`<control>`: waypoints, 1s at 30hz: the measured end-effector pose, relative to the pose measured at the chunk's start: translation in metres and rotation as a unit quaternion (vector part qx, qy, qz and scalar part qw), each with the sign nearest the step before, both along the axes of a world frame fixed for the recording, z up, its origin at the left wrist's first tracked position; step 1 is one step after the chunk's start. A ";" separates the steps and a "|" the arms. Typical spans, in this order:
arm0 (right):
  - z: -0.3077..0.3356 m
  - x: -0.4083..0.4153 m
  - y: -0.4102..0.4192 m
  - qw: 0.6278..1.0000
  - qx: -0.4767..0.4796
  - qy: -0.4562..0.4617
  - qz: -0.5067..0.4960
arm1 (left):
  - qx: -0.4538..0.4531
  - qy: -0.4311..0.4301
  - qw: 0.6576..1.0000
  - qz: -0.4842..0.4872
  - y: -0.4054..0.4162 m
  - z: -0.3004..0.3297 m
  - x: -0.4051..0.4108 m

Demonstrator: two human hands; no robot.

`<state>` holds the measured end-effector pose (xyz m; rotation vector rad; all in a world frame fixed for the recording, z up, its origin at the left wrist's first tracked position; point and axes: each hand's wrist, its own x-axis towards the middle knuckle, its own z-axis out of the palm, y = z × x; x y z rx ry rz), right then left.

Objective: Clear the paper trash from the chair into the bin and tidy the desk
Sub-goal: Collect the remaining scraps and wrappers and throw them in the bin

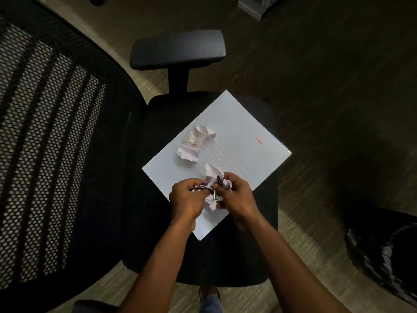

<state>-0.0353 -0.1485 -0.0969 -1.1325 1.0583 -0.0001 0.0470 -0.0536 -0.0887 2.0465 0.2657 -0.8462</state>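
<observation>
A black office chair seat [158, 136] carries a white file folder [239, 132] with red print. Two crumpled paper balls lie on the folder's left part, one [200, 134] above the other [188, 153]. My left hand [186, 197] and my right hand [237, 195] meet over the folder's near corner. Both grip a third crumpled paper wad [214, 179] between their fingers. A bin with a black liner [388, 251] stands on the floor at the lower right, partly cut off by the frame edge.
The chair's mesh backrest [52, 143] fills the left side. An armrest [178, 49] rises behind the seat. A grey object [255, 5] sits on the dark floor at the top right. A shoe [208, 292] shows below the seat.
</observation>
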 end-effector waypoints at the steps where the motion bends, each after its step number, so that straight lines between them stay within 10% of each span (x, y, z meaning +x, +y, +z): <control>1: 0.000 -0.004 -0.001 1.000 0.004 -0.006 -0.005 | -0.013 0.004 1.000 0.000 -0.001 0.001 -0.003; 11: 0.003 -0.037 0.003 0.999 -0.033 -0.036 -0.021 | -0.227 0.099 0.950 0.188 -0.043 0.011 -0.062; 20: 0.013 -0.071 -0.013 0.993 -0.089 -0.081 -0.013 | -0.184 0.047 0.972 0.138 -0.070 0.014 -0.079; 30: 0.040 -0.122 -0.045 0.948 0.072 -0.120 -0.285 | -0.196 0.008 0.980 0.023 -0.115 0.029 -0.149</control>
